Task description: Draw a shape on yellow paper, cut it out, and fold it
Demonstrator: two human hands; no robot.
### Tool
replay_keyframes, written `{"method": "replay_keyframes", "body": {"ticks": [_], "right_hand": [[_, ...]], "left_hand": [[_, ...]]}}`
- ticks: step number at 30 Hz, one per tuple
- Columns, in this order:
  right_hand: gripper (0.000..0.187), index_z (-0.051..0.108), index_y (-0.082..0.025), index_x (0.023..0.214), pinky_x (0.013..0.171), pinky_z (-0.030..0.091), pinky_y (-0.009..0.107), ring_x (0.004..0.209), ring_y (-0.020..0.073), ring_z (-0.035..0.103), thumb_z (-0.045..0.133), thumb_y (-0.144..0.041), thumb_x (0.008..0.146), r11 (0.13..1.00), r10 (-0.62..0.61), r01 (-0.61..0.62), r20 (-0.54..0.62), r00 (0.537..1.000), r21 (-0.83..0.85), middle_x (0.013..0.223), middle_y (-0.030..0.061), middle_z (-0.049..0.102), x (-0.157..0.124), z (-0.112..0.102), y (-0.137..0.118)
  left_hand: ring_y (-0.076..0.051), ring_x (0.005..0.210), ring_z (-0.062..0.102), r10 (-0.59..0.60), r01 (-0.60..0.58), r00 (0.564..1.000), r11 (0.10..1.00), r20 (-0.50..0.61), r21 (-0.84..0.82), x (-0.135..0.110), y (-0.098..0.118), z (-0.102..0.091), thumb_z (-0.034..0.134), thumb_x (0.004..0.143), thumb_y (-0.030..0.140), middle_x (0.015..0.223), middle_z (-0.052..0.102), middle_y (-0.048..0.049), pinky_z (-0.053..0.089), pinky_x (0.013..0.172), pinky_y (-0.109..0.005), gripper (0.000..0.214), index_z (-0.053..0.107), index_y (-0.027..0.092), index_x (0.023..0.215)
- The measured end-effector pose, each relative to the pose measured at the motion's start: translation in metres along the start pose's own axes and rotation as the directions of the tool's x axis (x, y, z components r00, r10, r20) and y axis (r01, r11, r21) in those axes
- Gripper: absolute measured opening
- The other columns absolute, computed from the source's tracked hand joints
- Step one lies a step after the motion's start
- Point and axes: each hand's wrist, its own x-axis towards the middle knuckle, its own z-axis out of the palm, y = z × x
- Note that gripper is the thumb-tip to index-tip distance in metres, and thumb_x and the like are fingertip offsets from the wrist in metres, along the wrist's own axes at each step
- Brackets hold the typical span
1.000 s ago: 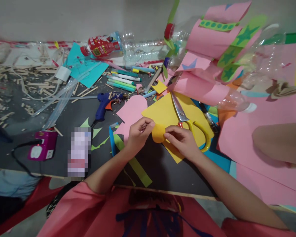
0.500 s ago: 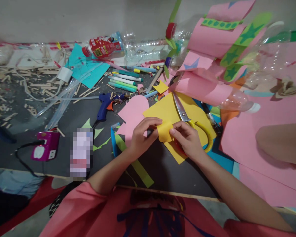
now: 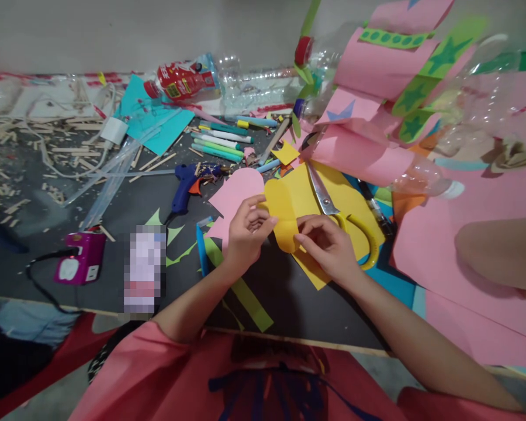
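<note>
Both my hands hold a small yellow paper piece [image 3: 281,211] with rounded ends above the dark table [image 3: 127,204]. My left hand [image 3: 244,233] pinches its left edge with curled fingers. My right hand [image 3: 328,248] pinches its lower right edge. The piece is opened out tall between them. Under it lies a larger yellow sheet [image 3: 333,204] with yellow-handled scissors [image 3: 337,213] resting on it. A pink cut-out shape [image 3: 234,196] lies just left of my left hand.
A blue glue gun [image 3: 184,184], several marker pens [image 3: 221,143], clear bottles [image 3: 249,88], a teal sheet [image 3: 158,123] and wood sticks [image 3: 21,152] litter the far side. A magenta device [image 3: 76,263] with cord sits left. A bottle craft [image 3: 386,105] covered in pink paper and pink sheets [image 3: 486,222] fill the right.
The yellow piece has been unfolded from a small folded bit into a taller shape. My hands stay in about the same place, fingers shifted along its edges.
</note>
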Motion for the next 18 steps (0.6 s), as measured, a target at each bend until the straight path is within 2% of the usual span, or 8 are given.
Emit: {"method": "replay_keyframes", "body": {"ticks": [2, 4, 7, 10, 15, 18], "right_hand": [[0.006, 0.060, -0.024, 0.080, 0.073, 0.053, 0.030, 0.082, 0.0166, 0.066, 0.065, -0.022, 0.083, 0.998, -0.060, 0.060, -0.006, 0.998, -0.033, 0.086, 0.0024, 0.069, -0.001, 0.000, 0.001], [0.006, 0.064, -0.025, 0.088, 0.074, 0.054, 0.031, 0.081, 0.0165, 0.067, 0.064, -0.020, 0.084, 0.995, -0.076, 0.077, 0.010, 0.997, -0.059, 0.088, 0.0023, 0.071, -0.001, -0.001, 0.000], [0.011, 0.068, -0.026, 0.093, 0.071, 0.056, 0.031, 0.076, 0.0163, 0.067, 0.063, -0.022, 0.085, 0.996, -0.022, 0.026, 0.049, 0.999, -0.087, 0.087, 0.0022, 0.073, -0.001, -0.002, -0.002], [0.013, 0.069, -0.025, 0.094, 0.071, 0.057, 0.032, 0.075, 0.0169, 0.068, 0.062, -0.023, 0.084, 0.994, 0.036, -0.032, 0.036, 0.999, -0.107, 0.088, 0.0029, 0.074, -0.001, -0.003, -0.003], [0.015, 0.070, -0.025, 0.094, 0.074, 0.057, 0.033, 0.082, 0.0181, 0.070, 0.063, -0.021, 0.082, 0.996, 0.047, -0.049, -0.030, 0.998, -0.080, 0.093, 0.0035, 0.075, -0.001, -0.002, -0.002], [0.015, 0.070, -0.025, 0.095, 0.074, 0.057, 0.034, 0.084, 0.0185, 0.070, 0.063, -0.020, 0.082, 0.996, 0.053, -0.055, -0.034, 0.998, -0.067, 0.094, 0.0036, 0.075, -0.002, -0.002, -0.002]], "left_hand": [[-0.007, 0.052, 0.053, -0.007, 0.007, 0.999, 1.000, 0.044, -0.012, 0.000, 0.002, 0.000, 0.071, 0.069, 0.021, 0.061, 0.058, 0.0086, 0.040, 0.052, -0.018, 0.043, 0.053, 0.022, 0.108], [-0.007, 0.052, 0.052, 0.012, -0.013, 0.995, 1.000, 0.102, 0.011, 0.000, 0.000, 0.000, 0.069, 0.070, 0.022, 0.060, 0.057, 0.0090, 0.039, 0.051, -0.018, 0.046, 0.049, 0.023, 0.112], [-0.008, 0.055, 0.054, 0.056, -0.067, 0.986, 0.996, 0.156, 0.065, -0.001, -0.007, -0.002, 0.067, 0.073, 0.022, 0.062, 0.058, 0.0086, 0.041, 0.053, -0.019, 0.046, 0.048, 0.023, 0.116], [-0.009, 0.062, 0.058, 0.115, -0.135, 0.977, 0.985, 0.178, 0.104, -0.003, -0.010, -0.004, 0.065, 0.078, 0.024, 0.066, 0.059, 0.0072, 0.044, 0.058, -0.020, 0.046, 0.047, 0.023, 0.120], [-0.010, 0.070, 0.060, 0.222, -0.280, 0.929, 0.945, 0.297, 0.170, -0.004, -0.009, -0.006, 0.066, 0.082, 0.031, 0.081, 0.063, 0.0004, 0.049, 0.065, -0.022, 0.028, 0.061, 0.021, 0.109], [-0.010, 0.068, 0.058, 0.298, -0.387, 0.893, 0.891, 0.338, 0.239, -0.003, -0.009, -0.007, 0.066, 0.084, 0.033, 0.079, 0.065, -0.0011, 0.050, 0.064, -0.022, 0.023, 0.067, 0.019, 0.102]]}}
